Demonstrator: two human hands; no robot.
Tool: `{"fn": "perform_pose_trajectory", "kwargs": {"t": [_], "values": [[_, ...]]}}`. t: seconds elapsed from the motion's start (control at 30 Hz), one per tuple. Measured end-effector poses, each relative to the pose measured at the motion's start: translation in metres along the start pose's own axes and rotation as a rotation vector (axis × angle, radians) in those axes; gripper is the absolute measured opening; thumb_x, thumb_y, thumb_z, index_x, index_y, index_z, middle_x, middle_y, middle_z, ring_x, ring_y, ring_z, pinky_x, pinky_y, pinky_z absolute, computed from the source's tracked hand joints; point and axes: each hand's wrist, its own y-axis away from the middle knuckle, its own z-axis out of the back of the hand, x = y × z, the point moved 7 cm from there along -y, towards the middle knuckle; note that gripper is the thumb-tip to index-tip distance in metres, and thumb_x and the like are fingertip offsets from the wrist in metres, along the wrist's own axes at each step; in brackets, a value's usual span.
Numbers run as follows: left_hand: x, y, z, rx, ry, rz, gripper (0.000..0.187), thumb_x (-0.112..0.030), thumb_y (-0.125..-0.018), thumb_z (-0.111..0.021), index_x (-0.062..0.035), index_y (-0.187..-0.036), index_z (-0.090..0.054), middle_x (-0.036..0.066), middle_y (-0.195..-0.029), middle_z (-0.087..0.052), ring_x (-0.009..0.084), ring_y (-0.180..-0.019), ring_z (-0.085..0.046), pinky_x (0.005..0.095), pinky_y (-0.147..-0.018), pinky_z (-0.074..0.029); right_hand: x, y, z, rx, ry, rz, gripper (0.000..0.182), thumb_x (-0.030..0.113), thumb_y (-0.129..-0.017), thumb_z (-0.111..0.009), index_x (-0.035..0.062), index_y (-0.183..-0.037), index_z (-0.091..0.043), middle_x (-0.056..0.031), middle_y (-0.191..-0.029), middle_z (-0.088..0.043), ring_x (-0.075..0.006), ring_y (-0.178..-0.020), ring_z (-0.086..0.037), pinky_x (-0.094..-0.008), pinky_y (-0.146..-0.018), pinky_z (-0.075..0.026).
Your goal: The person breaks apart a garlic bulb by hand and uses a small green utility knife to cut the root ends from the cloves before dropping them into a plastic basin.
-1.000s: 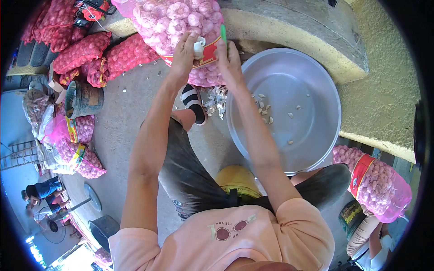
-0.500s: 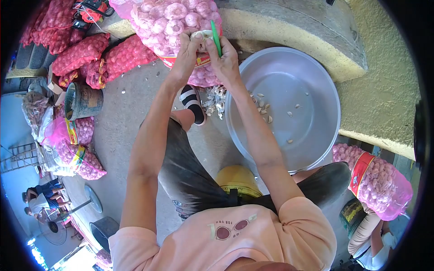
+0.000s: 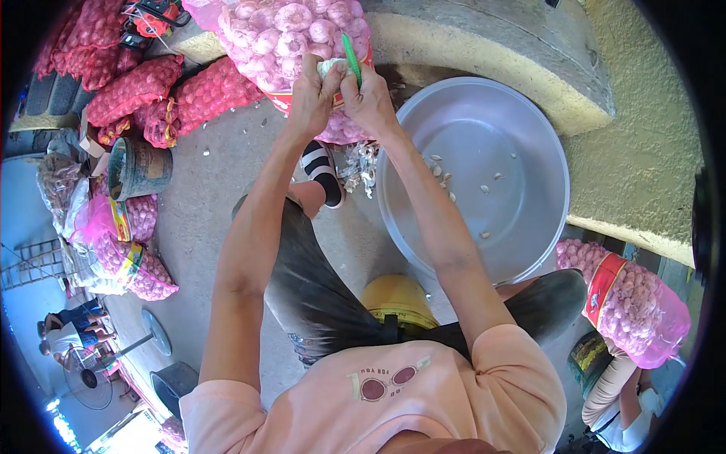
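Over the big mesh sack of garlic (image 3: 291, 38), both my hands are close together. My left hand (image 3: 311, 98) is closed around a whitish garlic bulb (image 3: 330, 67), partly covered by the fingers. My right hand (image 3: 368, 100) grips a slim green knife (image 3: 351, 57); its green end points up past the fingers and the rest is hidden. The right thumb is against the bulb's side. Below my right forearm stands a wide grey plastic basin (image 3: 522, 250), with several loose garlic cloves (image 3: 485, 188) on its bottom.
Garlic skins (image 3: 361, 168) lie on the floor beside my foot. A yellow bucket (image 3: 397, 299) stands between my legs. Red mesh sacks (image 3: 136, 91) and a dark bucket (image 3: 140, 170) are at left. Another garlic sack (image 3: 631, 303) sits at right, near a seated person (image 3: 624, 408).
My hands have turned the bulb and tilted over it. The green knife has shifted slightly left and now leans more to the left. My right forearm covers a few cloves differently.
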Motion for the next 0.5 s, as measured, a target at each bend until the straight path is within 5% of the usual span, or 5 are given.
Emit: {"fn": "perform_pose_trajectory", "kwargs": {"t": [0.1,0.2,0.27,0.37,0.5], "values": [[-0.002,0.000,0.000,0.001,0.069,-0.056,0.026,-0.026,-0.094,-0.049,-0.0020,-0.103,-0.042,0.010,-0.063,-0.052,0.0155,-0.053,-0.048,0.0310,-0.048,-0.039,0.003,-0.001,0.003,0.033,-0.116,0.029,0.027,0.021,-0.088,-0.047,-0.0037,-0.093,-0.057,-0.0209,-0.070,-0.060,-0.0309,-0.065,-0.062,-0.0393,-0.061,-0.048],[-0.009,0.001,0.000,0.041,0.188,0.026,0.028,-0.029,-0.094,-0.047,-0.0024,-0.103,-0.044,0.004,-0.063,-0.052,0.0119,-0.051,-0.048,0.0266,-0.046,-0.037,0.001,-0.001,0.006,0.133,-0.211,-0.035,0.029,0.023,-0.090,-0.046,-0.0039,-0.094,-0.057,-0.0159,-0.073,-0.062,-0.0230,-0.064,-0.060,-0.0364,-0.061,-0.048],[-0.001,0.001,0.002,0.110,0.474,0.278,0.030,-0.032,-0.095,-0.045,-0.0032,-0.105,-0.046,0.001,-0.066,-0.052,0.0089,-0.051,-0.048,0.0220,-0.045,-0.036,-0.021,0.000,0.006,0.139,-0.328,-0.091,0.030,0.025,-0.091,-0.045,-0.0030,-0.094,-0.057,-0.0121,-0.074,-0.061,-0.0187,-0.064,-0.058,-0.0334,-0.060,-0.047],[-0.005,0.001,0.006,0.238,0.499,0.275,0.030,-0.033,-0.095,-0.043,-0.0045,-0.104,-0.048,0.002,-0.072,-0.053,0.0090,-0.056,-0.052,0.0207,-0.047,-0.040,-0.025,0.003,0.008,0.217,-0.499,-0.253,0.033,0.029,-0.093,-0.045,-0.0008,-0.094,-0.058,-0.0055,-0.076,-0.060,-0.0115,-0.064,-0.055,-0.0272,-0.056,-0.046],[-0.003,-0.003,0.006,0.082,0.675,0.271,0.028,-0.032,-0.094,-0.044,-0.0059,-0.101,-0.050,0.005,-0.081,-0.056,0.0092,-0.067,-0.055,0.0207,-0.053,-0.045,-0.023,0.001,0.006,0.263,-0.773,-0.370,0.030,0.034,-0.094,-0.048,0.0050,-0.096,-0.058,0.0001,-0.074,-0.055,-0.0019,-0.058,-0.044,-0.0171,-0.047,-0.034]]}}
